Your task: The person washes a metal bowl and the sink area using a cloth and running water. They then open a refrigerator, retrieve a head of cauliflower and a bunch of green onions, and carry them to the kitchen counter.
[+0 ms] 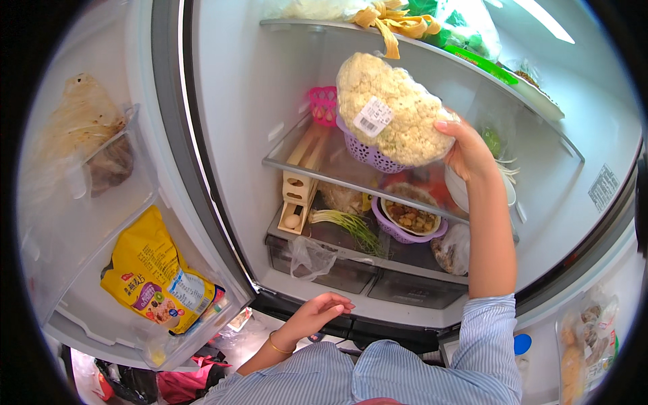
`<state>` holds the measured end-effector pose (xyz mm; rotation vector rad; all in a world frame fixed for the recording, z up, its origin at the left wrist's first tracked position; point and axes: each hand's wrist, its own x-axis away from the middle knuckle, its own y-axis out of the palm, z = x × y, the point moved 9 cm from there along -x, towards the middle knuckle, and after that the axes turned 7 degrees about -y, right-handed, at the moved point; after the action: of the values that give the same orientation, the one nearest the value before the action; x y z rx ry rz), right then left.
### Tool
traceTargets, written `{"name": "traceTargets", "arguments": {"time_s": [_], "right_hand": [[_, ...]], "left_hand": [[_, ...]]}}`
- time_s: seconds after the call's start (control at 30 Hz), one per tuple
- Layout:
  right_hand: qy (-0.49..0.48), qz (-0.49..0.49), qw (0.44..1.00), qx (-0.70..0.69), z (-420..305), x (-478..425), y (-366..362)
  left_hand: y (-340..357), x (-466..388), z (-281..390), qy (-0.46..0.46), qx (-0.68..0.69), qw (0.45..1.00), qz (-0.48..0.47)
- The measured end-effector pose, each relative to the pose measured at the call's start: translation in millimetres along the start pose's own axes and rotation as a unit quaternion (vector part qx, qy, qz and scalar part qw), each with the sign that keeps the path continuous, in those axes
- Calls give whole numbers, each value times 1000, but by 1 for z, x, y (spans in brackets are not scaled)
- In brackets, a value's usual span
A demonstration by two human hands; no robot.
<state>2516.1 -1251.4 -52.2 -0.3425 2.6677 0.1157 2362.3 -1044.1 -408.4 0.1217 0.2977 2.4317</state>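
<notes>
In the head view, my right hand [466, 144] grips the right end of a plastic-wrapped cauliflower [400, 111] with a printed label. The cauliflower is raised before the middle glass shelf [344, 182] of an opened refrigerator and partly hides a purple perforated basket [372, 154] behind it. My left hand [324, 311] is low, in front of the refrigerator's bottom drawers, with nothing in it and its fingers loosely extended. To the right of the basket, a white bowl [458, 190] is partly covered by my right wrist.
Below stand an egg rack [298, 202], green onions [357, 230], and a purple basket [377, 215] holding a bowl of food [412, 217]. Bags and yellow strips [387, 23] lie on the upper shelf. The left door [172, 101] holds a yellow oatmeal bag [157, 273].
</notes>
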Motion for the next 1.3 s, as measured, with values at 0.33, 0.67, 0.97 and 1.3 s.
{"name": "traceTargets", "arguments": {"time_s": [0.33,0.67,0.97,1.3], "right_hand": [[75,-26,996,-44,34,71,10],[-2,-58,997,40,42,107,40],[-210,-80,912,342,47,154,78],[-291,-174,870,358,71,184,97]], "left_hand": [[8,-7,-4,-2,6,1000,-16],[18,-4,51,56,112,991,-52],[36,-30,122,195,243,946,-90],[8,-32,85,191,221,955,58]]}}
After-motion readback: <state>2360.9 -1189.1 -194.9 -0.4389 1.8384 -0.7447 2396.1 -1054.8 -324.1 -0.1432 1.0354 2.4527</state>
